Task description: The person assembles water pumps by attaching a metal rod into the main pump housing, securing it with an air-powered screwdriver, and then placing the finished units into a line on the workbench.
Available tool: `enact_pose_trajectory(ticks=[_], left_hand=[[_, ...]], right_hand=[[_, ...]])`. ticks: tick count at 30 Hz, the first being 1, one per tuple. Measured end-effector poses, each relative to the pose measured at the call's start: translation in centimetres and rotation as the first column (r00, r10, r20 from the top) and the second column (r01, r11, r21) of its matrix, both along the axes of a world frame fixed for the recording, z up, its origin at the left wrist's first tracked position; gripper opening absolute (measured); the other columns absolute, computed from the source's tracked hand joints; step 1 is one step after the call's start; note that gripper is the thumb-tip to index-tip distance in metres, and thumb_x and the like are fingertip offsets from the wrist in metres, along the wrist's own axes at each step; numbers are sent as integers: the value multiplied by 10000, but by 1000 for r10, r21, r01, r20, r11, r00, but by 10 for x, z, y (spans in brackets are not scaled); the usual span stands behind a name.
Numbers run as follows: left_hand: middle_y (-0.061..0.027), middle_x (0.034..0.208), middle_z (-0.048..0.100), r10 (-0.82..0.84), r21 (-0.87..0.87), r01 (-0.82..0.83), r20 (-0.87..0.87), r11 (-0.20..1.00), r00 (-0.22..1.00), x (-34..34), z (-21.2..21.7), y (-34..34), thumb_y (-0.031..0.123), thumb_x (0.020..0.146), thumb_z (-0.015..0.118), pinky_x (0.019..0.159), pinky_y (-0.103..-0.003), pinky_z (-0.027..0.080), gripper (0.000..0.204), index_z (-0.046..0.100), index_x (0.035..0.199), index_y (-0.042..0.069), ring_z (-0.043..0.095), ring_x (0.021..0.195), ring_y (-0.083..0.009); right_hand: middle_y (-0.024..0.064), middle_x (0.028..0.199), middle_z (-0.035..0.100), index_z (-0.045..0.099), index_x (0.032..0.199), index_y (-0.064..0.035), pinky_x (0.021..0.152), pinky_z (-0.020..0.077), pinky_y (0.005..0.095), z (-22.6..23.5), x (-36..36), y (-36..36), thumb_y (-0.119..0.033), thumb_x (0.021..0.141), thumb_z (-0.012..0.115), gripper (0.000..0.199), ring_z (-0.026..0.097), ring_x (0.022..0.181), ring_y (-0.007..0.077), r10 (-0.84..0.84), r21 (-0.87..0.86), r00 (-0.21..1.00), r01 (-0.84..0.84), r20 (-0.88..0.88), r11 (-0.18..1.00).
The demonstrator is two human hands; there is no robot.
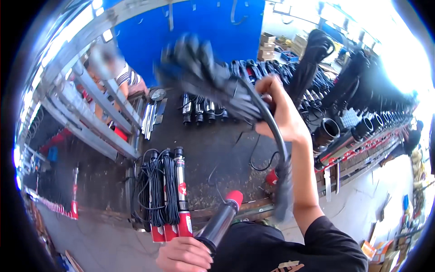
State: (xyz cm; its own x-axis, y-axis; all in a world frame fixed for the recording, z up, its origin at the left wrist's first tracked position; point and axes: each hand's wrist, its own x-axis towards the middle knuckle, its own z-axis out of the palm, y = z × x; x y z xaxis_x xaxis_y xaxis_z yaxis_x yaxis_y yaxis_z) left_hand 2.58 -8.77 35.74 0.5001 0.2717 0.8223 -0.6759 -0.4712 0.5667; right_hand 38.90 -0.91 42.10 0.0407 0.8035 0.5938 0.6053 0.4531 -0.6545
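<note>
My left hand (186, 255), at the lower edge, is closed around the black end of a slim steel cylinder (219, 222) that looks like a submersible pump. The cylinder's red tip (234, 196) points up and away from me, over the bench's front edge. My raised right hand (283, 115) grips a bundled black cable (195, 68), blurred by motion, above the bench. One thick end of the cable hangs past my right wrist and forearm. To the left of the cylinder, several similar cylinders with coiled black cables (158, 190) lie side by side.
The dark workbench (213, 167) holds more cylinders and cables along its back. Cable bundles (312, 59) and a row of black-ended tubes (328, 129) line the right. A grey metal frame (90, 99) stands left, with another person (120, 75) behind it. A blue panel (217, 27) rises beyond.
</note>
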Motion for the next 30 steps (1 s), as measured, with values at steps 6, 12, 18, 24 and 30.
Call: enact_pose_trajectory(ticks=[6, 12, 18, 24, 30], left_hand=[[-146, 766, 688, 26, -23, -26, 39, 999, 999, 23, 12, -11, 146, 757, 748, 638, -388, 566, 209, 680, 848, -28, 687, 641, -279], [-105, 740, 679, -79, -50, 81, 33, 995, 996, 37, 13, -23, 129, 774, 751, 643, -338, 552, 141, 693, 795, 2, 681, 629, -240], [-96, 773, 684, -123, -43, 121, -46, 992, 991, 46, 15, -43, 134, 810, 743, 695, -322, 549, 117, 704, 797, 24, 686, 665, -232], [-146, 724, 668, -11, -63, 13, 29, 998, 1000, 42, 18, -34, 107, 783, 707, 640, -378, 572, 147, 689, 799, -38, 682, 628, -274], [-180, 710, 672, 75, -147, -57, 119, 987, 990, 27, 9, 6, 111, 796, 679, 601, -396, 577, 180, 669, 777, -68, 685, 594, -292]], right_hand=[[170, 935, 700, 670, 1062, 2, 811, 546, 441, -190, 4, 46, -224, 690, 733, 440, 680, 864, 382, 51, -188, 871, 48, 488, 981], [89, 807, 678, 691, 953, -14, 721, 519, 362, -270, -78, -38, -508, 955, 644, 496, 646, 731, 218, 14, -804, 831, -542, -556, 244], [-18, 664, 421, 517, 801, -81, 531, 320, 274, -147, -82, -22, -322, 1025, 536, 330, 429, 611, 121, 27, -112, 275, -475, -961, 873], [85, 831, 676, 612, 1092, 15, 658, 511, 290, -140, -100, 107, -66, 952, 492, 201, 654, 747, 155, -55, -262, 829, -113, -557, 958], [192, 1211, 629, 631, 1238, -63, 1039, 372, 535, -389, -34, 168, -554, 994, 425, 586, 523, 1238, 358, 116, -506, 828, 219, 549, 834]])
